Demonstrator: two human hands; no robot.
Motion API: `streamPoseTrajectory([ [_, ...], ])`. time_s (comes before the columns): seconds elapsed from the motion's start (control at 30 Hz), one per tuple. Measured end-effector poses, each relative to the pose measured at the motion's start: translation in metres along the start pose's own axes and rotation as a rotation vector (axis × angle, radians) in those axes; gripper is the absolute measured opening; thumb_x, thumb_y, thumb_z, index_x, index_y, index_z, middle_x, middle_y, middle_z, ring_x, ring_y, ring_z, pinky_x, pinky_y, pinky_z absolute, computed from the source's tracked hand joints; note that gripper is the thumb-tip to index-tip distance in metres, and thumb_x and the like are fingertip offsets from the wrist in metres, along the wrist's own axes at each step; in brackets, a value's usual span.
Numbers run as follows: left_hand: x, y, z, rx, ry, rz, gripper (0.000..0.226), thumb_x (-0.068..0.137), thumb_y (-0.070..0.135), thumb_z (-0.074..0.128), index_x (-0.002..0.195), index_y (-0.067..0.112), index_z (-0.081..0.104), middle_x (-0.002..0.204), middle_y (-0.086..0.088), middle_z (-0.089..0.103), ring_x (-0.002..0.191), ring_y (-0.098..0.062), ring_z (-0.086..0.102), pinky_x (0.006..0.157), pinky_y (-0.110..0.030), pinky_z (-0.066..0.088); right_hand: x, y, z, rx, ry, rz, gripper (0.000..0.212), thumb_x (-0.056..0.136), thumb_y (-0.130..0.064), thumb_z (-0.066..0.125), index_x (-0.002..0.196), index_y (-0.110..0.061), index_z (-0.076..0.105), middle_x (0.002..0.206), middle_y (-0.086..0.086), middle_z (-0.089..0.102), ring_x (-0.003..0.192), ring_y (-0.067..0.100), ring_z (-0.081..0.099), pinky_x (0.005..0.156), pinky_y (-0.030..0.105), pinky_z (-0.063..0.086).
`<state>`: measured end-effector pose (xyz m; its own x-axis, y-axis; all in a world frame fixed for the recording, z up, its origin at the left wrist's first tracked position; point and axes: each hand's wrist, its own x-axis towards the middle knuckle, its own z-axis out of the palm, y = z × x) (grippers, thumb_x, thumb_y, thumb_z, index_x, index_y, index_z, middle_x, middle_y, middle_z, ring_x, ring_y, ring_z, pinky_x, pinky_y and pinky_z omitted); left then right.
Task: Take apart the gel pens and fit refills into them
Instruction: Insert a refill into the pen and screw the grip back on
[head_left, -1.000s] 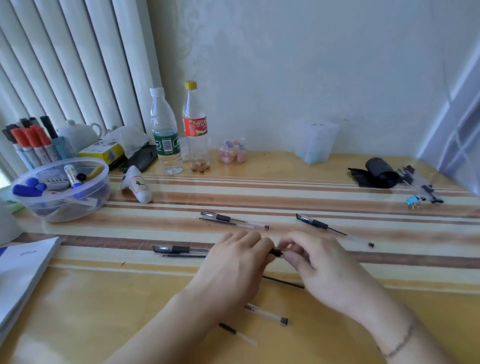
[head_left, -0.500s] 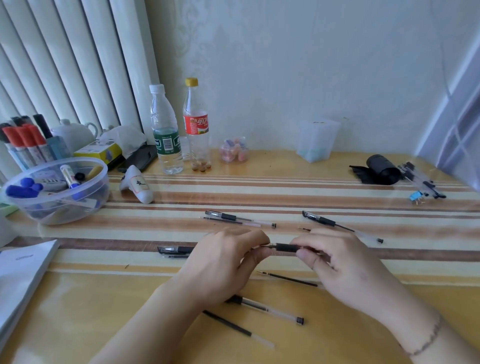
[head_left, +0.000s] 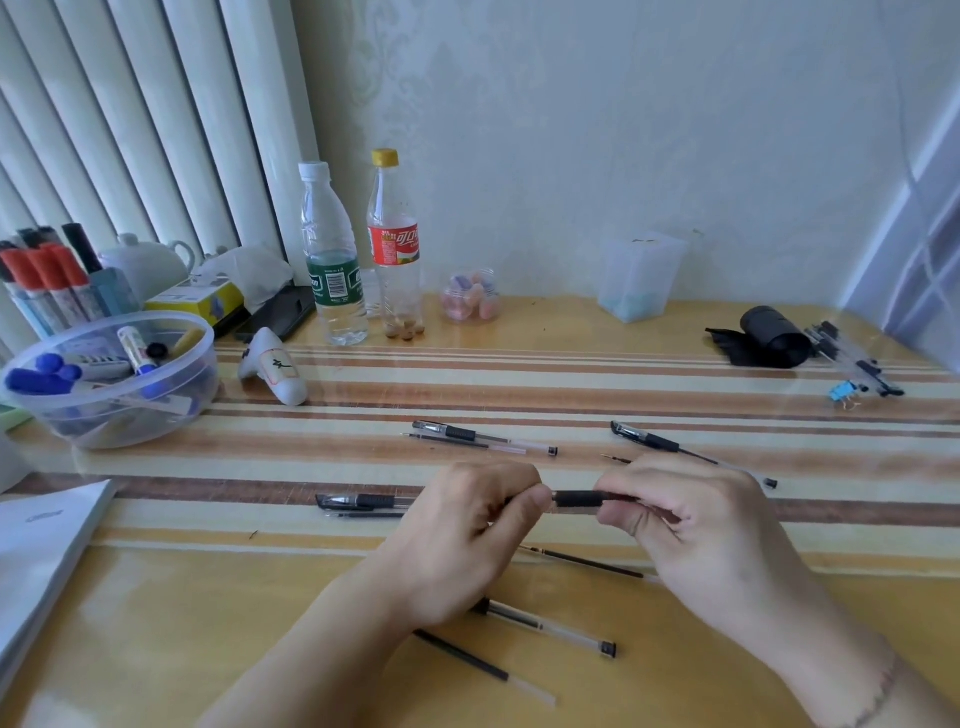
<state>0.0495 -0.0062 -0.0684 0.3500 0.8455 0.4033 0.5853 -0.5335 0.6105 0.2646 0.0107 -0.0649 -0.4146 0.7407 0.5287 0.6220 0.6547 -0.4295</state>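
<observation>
I have my left hand (head_left: 467, 540) curled around the tip end of a gel pen (head_left: 576, 500), thumb and fingers pinched on it, and my right hand (head_left: 696, 525) clamped on the barrel just past the black grip, so the pen is held between the two fists a little above the table (head_left: 156, 623). Its long axis runs nearly level, left to right across my view, and only the short grip section shows in the gap between my hands; the rest is hidden inside them. I judge this to be the unscrewing or pulling-apart step, and what it turns on is that axis: the two hands must twist or draw apart along the pen's own line, left hand toward the tip, right toward the tail. Below my wrists lie an emptied clear barrel (head_left: 545, 626) and a dark refill (head_left: 483, 667), both slanting down to the right, with another thin refill (head_left: 587, 560) just beneath my right hand, which is the nearer one to it. Farther out, three more pens (head_left: 483, 436) rest on the striped cloth, well apart from my hands
</observation>
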Motion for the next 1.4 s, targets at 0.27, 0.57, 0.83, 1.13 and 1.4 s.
streamPoseTrajectory([
  [0.27, -0.001, -0.007, -0.001, 0.007, 0.050, -0.003, 0.037, 0.097, 0.032, 0.050, 0.068, 0.012, 0.062, 0.062, -0.003, 0.057, 0.063, -0.020, 0.051, 0.056, -0.032, 0.040, -0.003, 0.003, 0.006, -0.054, -0.122, 0.060, 0.027, 0.092, -0.049, 0.043, 0.088, -0.035, 0.066, 0.079, -0.026, 0.055, 0.074, 0.006, 0.055, 0.057, 0.020, 0.039],
  [0.57, 0.001, -0.007, -0.004, -0.101, 0.104, -0.068, 0.034, 0.093, 0.022, 0.062, 0.059, 0.023, 0.062, 0.052, 0.009, 0.048, 0.054, -0.007, 0.045, 0.052, -0.015, 0.032, -0.004, -0.004, 0.007, 0.039, -0.093, 0.042, 0.027, 0.094, -0.048, 0.046, 0.091, -0.032, 0.067, 0.074, -0.026, 0.062, 0.069, 0.001, 0.059, 0.056, 0.014, 0.044],
  [0.83, 0.001, -0.008, -0.003, -0.156, 0.156, -0.150, 0.027, 0.089, 0.029, 0.058, 0.068, 0.020, 0.073, 0.066, 0.005, 0.066, 0.064, -0.012, 0.061, 0.058, -0.011, 0.040, -0.004, -0.004, 0.014, 0.009, -0.002, 0.074, 0.024, 0.075, -0.030, 0.078, 0.085, -0.034, 0.056, 0.086, -0.024, 0.052, 0.065, 0.013, 0.050, 0.053, 0.024, 0.045],
  [1.13, 0.002, 0.000, -0.007, -0.173, 0.245, -0.259, 0.022, 0.082, 0.002, 0.059, 0.067, 0.016, 0.068, 0.050, 0.012, 0.055, 0.048, -0.001, 0.047, 0.050, -0.010, 0.037, -0.002, -0.004, 0.007, 0.030, -0.085, 0.106, 0.017, 0.083, -0.022, 0.071, 0.095, -0.031, 0.064, 0.086, -0.023, 0.055, 0.077, 0.000, 0.057, 0.061, 0.009, 0.042],
  [1.4, 0.002, -0.021, -0.036, -0.160, 0.422, -0.445, 0.022, 0.083, 0.006, 0.059, 0.066, 0.017, 0.067, 0.047, 0.001, 0.047, 0.040, -0.007, 0.036, 0.041, -0.017, 0.032, 0.001, 0.022, -0.030, -0.178, -0.249, 0.471, 0.014, 0.088, -0.032, 0.065, 0.082, -0.032, 0.053, 0.073, -0.014, 0.057, 0.067, -0.003, 0.057, 0.054, 0.017, 0.044],
])
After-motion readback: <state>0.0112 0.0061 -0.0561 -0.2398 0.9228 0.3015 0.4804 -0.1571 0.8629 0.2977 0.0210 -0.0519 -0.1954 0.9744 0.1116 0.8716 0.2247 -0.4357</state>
